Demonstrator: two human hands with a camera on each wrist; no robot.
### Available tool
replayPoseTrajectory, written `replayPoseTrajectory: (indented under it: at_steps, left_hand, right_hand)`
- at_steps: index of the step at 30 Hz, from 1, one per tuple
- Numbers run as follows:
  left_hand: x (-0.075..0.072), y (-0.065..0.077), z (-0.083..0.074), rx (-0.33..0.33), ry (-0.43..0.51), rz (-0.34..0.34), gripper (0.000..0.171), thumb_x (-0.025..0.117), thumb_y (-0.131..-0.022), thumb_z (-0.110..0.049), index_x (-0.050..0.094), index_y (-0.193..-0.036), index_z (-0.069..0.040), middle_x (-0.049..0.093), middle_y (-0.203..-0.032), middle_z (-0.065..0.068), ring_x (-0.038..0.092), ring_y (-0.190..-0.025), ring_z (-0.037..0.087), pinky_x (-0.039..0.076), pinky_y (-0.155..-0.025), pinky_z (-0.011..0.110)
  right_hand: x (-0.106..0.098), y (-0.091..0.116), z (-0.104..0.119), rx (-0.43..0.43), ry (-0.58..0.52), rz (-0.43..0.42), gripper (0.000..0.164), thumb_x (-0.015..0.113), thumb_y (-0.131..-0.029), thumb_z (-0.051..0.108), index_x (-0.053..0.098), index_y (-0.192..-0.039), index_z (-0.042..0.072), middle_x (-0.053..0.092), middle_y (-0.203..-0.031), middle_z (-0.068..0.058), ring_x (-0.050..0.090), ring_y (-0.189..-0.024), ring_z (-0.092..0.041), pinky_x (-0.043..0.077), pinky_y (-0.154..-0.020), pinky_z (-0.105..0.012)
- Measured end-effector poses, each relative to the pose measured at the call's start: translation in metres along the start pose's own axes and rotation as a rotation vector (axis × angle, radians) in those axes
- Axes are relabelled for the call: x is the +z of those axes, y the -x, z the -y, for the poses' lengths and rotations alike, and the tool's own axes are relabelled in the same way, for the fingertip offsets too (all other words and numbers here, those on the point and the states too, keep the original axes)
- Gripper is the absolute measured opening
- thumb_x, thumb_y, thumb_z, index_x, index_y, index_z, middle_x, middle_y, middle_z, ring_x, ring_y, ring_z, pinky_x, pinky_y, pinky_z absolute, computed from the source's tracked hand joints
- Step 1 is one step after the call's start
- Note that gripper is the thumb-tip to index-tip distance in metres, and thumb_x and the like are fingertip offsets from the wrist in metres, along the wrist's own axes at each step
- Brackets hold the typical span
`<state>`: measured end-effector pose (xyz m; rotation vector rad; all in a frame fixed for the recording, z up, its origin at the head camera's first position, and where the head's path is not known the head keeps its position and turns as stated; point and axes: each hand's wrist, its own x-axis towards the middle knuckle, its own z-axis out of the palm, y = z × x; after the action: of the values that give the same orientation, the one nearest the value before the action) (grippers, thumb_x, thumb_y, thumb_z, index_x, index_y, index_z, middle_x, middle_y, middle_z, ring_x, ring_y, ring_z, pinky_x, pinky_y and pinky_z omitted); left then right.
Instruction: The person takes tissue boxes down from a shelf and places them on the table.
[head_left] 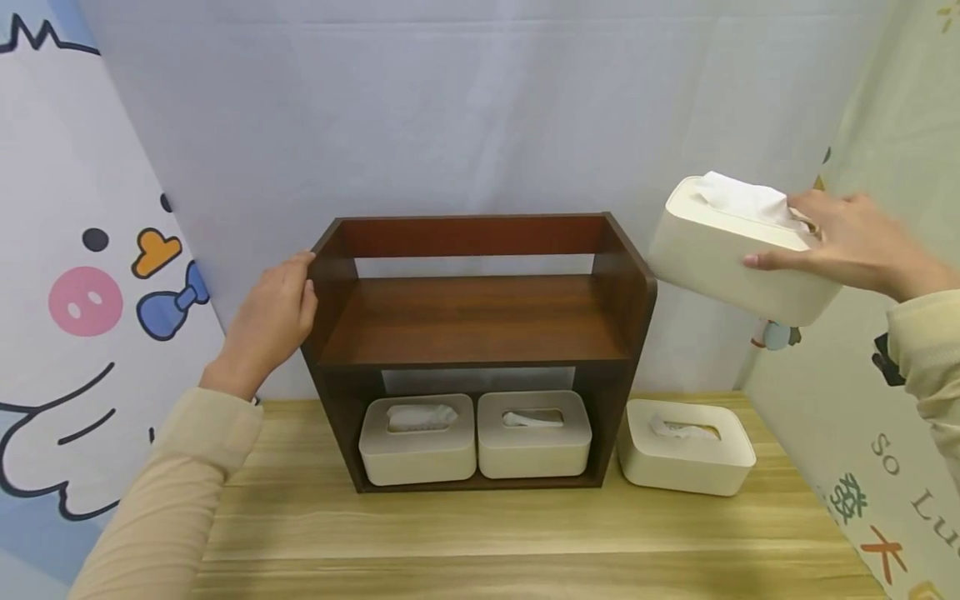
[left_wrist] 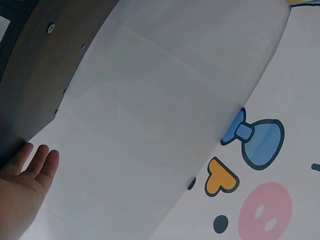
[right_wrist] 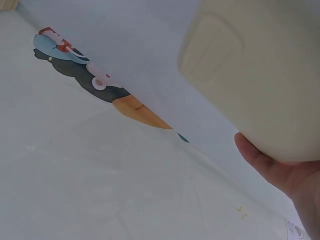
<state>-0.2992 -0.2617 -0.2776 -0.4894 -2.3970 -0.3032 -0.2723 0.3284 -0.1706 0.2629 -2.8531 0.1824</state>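
Observation:
My right hand (head_left: 862, 246) grips a cream tissue box (head_left: 735, 258) by its end, thumb along the near side. The box is raised and tilted, right of the shelf's upper level, with white tissue poking from its top. In the right wrist view the underside of this tissue box (right_wrist: 265, 75) fills the upper right, the thumb on its edge. My left hand (head_left: 273, 312) rests on the upper left side panel of a dark brown two-level shelf (head_left: 480, 321). In the left wrist view, the fingers of the left hand (left_wrist: 30, 175) lie extended by the panel's edge.
Two more tissue boxes (head_left: 417, 442) stand side by side in the shelf's lower level. Another tissue box (head_left: 686, 446) sits on the wooden table (head_left: 480, 542), close to the shelf's right side. A grey cloth (head_left: 465, 108) hangs behind, with printed cloths at both sides.

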Motion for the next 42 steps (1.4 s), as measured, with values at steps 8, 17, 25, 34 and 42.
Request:
replayPoseTrajectory:
  at_steps: [8,17,25,34,42]
  left_hand:
    - [0.000,0.001,0.000,0.005,-0.001,-0.008,0.039,0.039,-0.094,-0.008,0.041,-0.129,0.010,0.047,-0.129,0.029,0.047,-0.112,0.045,0.039,-0.096,0.055]
    - [-0.001,0.003,0.001,0.002,0.005,-0.015,0.039,0.040,-0.093,-0.007,0.041,-0.128,0.011,0.047,-0.129,0.029,0.047,-0.111,0.046,0.039,-0.096,0.054]
    - [-0.001,0.003,0.002,0.002,0.003,-0.017,0.039,0.039,-0.094,-0.007,0.042,-0.128,0.011,0.047,-0.128,0.030,0.047,-0.111,0.046,0.040,-0.096,0.055]
    - [0.000,0.003,0.002,-0.011,0.005,0.004,0.040,0.038,-0.095,-0.008,0.041,-0.130,0.010,0.046,-0.131,0.028,0.046,-0.114,0.046,0.039,-0.097,0.055]
    - [0.000,0.003,0.001,-0.012,0.008,0.007,0.040,0.038,-0.094,-0.008,0.041,-0.130,0.010,0.046,-0.131,0.029,0.046,-0.114,0.046,0.038,-0.097,0.055]
  right_hand:
    - [0.029,0.018,-0.006,-0.055,0.014,-0.031,0.078,0.065,-0.075,0.052,0.042,-0.131,0.003,0.047,-0.123,-0.018,0.044,-0.096,-0.045,0.036,-0.065,-0.041]
    - [0.066,0.042,-0.004,-0.058,-0.007,0.009,0.085,0.066,-0.074,0.051,0.039,-0.135,-0.001,0.036,-0.139,-0.026,0.034,-0.113,-0.055,0.035,-0.081,-0.064]
    - [0.102,0.065,-0.005,-0.077,-0.013,0.009,0.088,0.069,-0.070,0.051,0.040,-0.135,-0.001,0.036,-0.138,-0.029,0.035,-0.116,-0.051,0.034,-0.081,-0.068]
    - [0.138,0.091,-0.004,-0.129,-0.040,-0.044,0.090,0.073,-0.065,0.052,0.042,-0.135,0.005,0.040,-0.136,-0.028,0.038,-0.114,-0.048,0.035,-0.079,-0.069]
    - [0.161,0.111,-0.003,-0.208,-0.020,-0.089,0.091,0.074,-0.061,0.054,0.044,-0.132,0.005,0.046,-0.128,-0.022,0.042,-0.108,-0.045,0.040,-0.072,-0.066]
